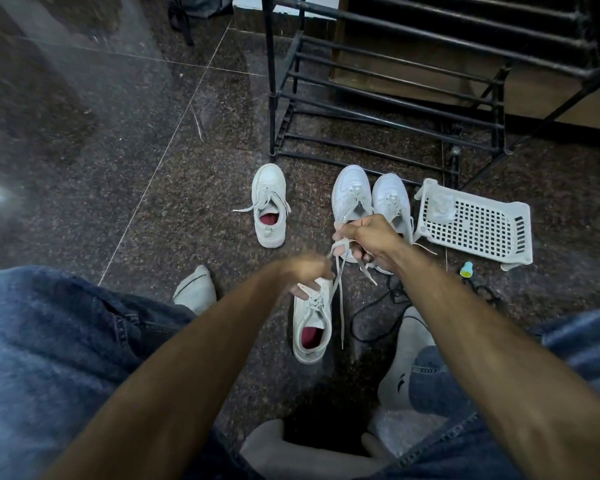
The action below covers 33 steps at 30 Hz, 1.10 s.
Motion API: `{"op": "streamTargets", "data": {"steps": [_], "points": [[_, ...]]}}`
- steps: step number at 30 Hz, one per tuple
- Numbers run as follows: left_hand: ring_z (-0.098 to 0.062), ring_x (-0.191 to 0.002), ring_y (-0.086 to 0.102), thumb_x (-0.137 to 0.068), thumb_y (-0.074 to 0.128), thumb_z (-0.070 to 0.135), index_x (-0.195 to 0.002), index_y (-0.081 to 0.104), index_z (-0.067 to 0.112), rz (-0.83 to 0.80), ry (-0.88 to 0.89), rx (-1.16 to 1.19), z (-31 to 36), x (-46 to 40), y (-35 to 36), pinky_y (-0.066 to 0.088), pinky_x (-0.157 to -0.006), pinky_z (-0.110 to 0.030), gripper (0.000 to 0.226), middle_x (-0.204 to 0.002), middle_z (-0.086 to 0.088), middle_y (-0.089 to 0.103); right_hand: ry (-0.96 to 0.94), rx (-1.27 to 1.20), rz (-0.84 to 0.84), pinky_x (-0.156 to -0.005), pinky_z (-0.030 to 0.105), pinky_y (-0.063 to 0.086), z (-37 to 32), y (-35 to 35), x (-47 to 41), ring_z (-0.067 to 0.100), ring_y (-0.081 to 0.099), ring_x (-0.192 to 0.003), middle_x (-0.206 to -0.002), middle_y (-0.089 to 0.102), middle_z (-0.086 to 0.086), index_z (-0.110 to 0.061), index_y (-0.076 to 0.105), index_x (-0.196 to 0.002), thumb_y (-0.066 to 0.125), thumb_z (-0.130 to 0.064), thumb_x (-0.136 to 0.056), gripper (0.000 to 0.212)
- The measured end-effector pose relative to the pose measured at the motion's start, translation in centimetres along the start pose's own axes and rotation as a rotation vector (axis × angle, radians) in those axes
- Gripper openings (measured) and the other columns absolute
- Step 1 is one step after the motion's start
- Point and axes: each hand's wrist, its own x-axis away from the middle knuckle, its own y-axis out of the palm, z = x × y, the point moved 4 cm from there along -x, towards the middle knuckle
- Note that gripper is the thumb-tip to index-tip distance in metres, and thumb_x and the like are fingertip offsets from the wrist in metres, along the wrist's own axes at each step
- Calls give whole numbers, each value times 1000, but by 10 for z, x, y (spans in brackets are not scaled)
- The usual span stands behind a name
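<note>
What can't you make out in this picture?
Head view:
Left hand: motion blur hides its grip on the near sneaker.
Right hand, pinching the lace, covers heels of the far pair.
Teal object beside the basket: too small to identify.
Rack: top cut off by the frame edge.

The white sneaker (pixel 311 327) stands on its sole on the floor (pixel 187 202) in front of me, toe pointing away, its dark red insole showing through the open top. Its flat off-white lace (pixel 340 299) crosses the front eyelets, then rises from the toe end to my right hand (pixel 364 237), which pinches it. The loose ends dangle beside the sneaker. My left hand (pixel 309 271), blurred, is at the toe.
</note>
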Motion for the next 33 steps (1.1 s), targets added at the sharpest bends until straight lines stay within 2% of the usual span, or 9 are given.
{"op": "streamTargets", "data": {"steps": [3, 6, 9, 12, 14, 16, 25, 30, 33], "points": [[-16, -109, 53, -92, 51, 6, -108, 58, 35, 170, 202, 178, 11, -2, -1, 43, -75, -32, 34, -108, 9, 59, 143, 135, -7, -35, 15, 25, 5, 0, 1, 8, 32, -34, -54, 65, 7, -2, 66, -84, 57, -24, -96, 27], [-10, -112, 56, -90, 53, 5, -112, 62, 39, 105, 275, 303, 10, -7, -5, 43, -89, -37, 41, -111, 10, 66, 191, 237, -115, -35, 16, 21, 10, 2, 0, 9, 29, -35, -57, 61, 8, -2, 69, -86, 54, -28, -97, 32], [-10, -109, 63, -89, 62, 12, -104, 70, 25, 38, 294, 243, 5, -12, -13, 44, -93, -38, 22, -104, 3, 72, 100, 164, -223, -33, 15, 19, 10, 6, 0, 7, 30, -35, -62, 62, 8, -6, 69, -85, 56, -40, -96, 39], [-15, -81, 65, -89, 66, 11, -94, 72, 3, 173, 323, 54, -2, -24, -35, 54, -81, -39, 11, -91, -12, 72, 12, 202, -122, -34, 19, 31, 16, -2, -6, 8, 39, -42, -65, 62, 5, -10, 69, -81, 68, -29, -89, 21], [-21, -79, 60, -92, 59, 14, -92, 70, 2, 294, 246, -255, -14, -35, -56, 54, -82, -44, 16, -89, -14, 67, -73, 497, 31, -58, 30, 55, 27, -16, -17, 14, 61, -62, -75, 69, 7, -10, 70, -73, 69, -13, -86, 13], [-29, -93, 62, -92, 51, 21, -103, 66, 7, 415, 38, -546, -37, -37, -78, 52, -85, -40, 24, -104, -13, 66, -69, 811, 130, -76, 35, 56, 42, -32, -23, 22, 68, -80, -85, 72, 8, -10, 70, -75, 60, -12, -87, 17], [-29, -127, 49, -88, 54, 41, -129, 55, 24, 444, -391, -974, -101, -36, -95, 28, -108, -53, 44, -137, -4, 55, 195, 1377, 286, -81, 37, 47, 86, -72, -14, 32, 60, -109, -121, 61, 13, -11, 57, -120, 57, -16, -90, 30], [-29, -126, 51, -95, 50, 28, -135, 51, 15, 102, 12, -971, -93, -56, -45, 40, -106, -41, 42, -140, -11, 52, 58, 1287, -29, -91, 38, 50, 107, -17, -23, 28, 60, -107, -120, 63, 8, -23, 65, -113, 60, -24, -88, 25], [-27, -120, 55, -93, 57, 23, -130, 56, 14, 81, 136, -795, -100, -60, -10, 40, -100, -34, 39, -131, -9, 59, -18, 1182, -186, -95, 38, 48, 122, 26, -23, 27, 58, -113, -131, 57, 6, -28, 62, -120, 62, -22, -88, 32]]}}
